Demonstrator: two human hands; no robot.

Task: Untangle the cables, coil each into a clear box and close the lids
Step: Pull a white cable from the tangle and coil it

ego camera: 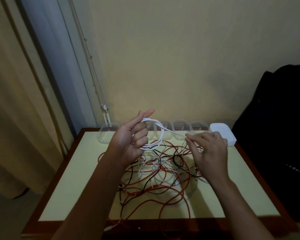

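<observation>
Loops of smooth white cable point(162, 136), gripped by the left hand point(127, 141); right hand point(211, 149) pinches its strand. Thin red, black, white cables point(156, 170) tangle at 6 o'clock; rounded clear boxes point(180, 127) line 12 o'clock.

Nothing legible: no text, label, brand, number or sign can be read. The boxes point(180, 129), lids point(222, 134), cables point(163, 179) and table point(76, 179) show no readable marking. Faint pale specks on the dark bag point(284, 118) at right are too blurred to read.
</observation>
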